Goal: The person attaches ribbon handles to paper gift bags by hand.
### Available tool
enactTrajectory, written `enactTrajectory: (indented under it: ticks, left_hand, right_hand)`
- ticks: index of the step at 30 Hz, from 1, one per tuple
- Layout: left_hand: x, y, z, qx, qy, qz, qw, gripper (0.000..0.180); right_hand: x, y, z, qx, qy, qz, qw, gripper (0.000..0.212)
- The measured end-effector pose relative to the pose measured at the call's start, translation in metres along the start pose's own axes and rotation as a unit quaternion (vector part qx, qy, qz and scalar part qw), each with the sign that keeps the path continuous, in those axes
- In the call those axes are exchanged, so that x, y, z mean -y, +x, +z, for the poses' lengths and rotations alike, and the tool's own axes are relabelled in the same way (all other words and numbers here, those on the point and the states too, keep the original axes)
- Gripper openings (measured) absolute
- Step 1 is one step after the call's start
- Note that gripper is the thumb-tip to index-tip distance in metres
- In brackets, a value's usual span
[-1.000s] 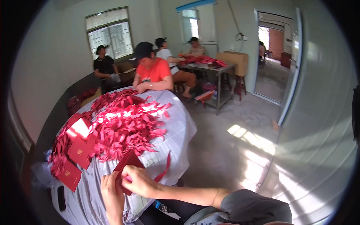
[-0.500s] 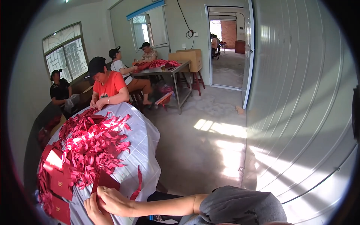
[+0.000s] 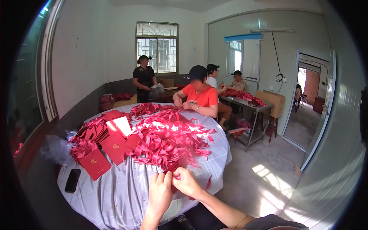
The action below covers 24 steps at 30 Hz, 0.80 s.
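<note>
A flat red piece (image 3: 173, 165) is gripped at its near edge by the left hand (image 3: 160, 191) and the right hand (image 3: 188, 182), both with fingers curled and fingertips brought together; it is largely covered by the knuckles, so whether a ribbon is also pinched there cannot be told. Just beyond both hands, a heap of red ribbons (image 3: 165, 134) is spread over the round table. Farther out to the left of the left hand, a clear plastic bag (image 3: 57, 149) is slumped at the table's edge, its contents too blurred to be made out. Between that bag and the heap, a fanned stack of red pieces (image 3: 96, 132) is laid, and nearer the left hand a gold-marked red piece (image 3: 95, 165) is placed flat, with a black phone (image 3: 73, 181) set by the rim. Well beyond the hands, another plastic bag (image 3: 156, 91) is held by a standing person (image 3: 143, 76). Directly left of the left hand, a stretch of pale tablecloth (image 3: 126, 199) is left uncovered down to the near edge. To the right of the right hand, a loose ribbon (image 3: 208, 183) is seen near the table's edge, past which room is given by the concrete floor (image 3: 245, 172).
</note>
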State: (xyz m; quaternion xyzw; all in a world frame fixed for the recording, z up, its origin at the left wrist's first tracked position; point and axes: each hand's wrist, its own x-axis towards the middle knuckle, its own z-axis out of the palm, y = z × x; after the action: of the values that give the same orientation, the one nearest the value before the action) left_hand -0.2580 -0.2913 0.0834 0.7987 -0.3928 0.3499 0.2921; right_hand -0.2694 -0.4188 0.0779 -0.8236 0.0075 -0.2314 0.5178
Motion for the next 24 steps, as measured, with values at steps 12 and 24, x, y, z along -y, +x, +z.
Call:
enactTrajectory:
  ticks: [12, 24]
  left_hand:
    - [0.015, 0.011, -0.005, 0.049, -0.066, -0.012, 0.997, 0.032]
    - [0.016, 0.026, 0.004, 0.098, -0.05, -0.047, 0.993, 0.019]
  right_hand:
    - [0.001, -0.004, 0.0, -0.047, -0.081, -0.122, 0.988, 0.013]
    - [-0.014, 0.002, -0.004, -0.02, -0.004, -0.115, 0.993, 0.017]
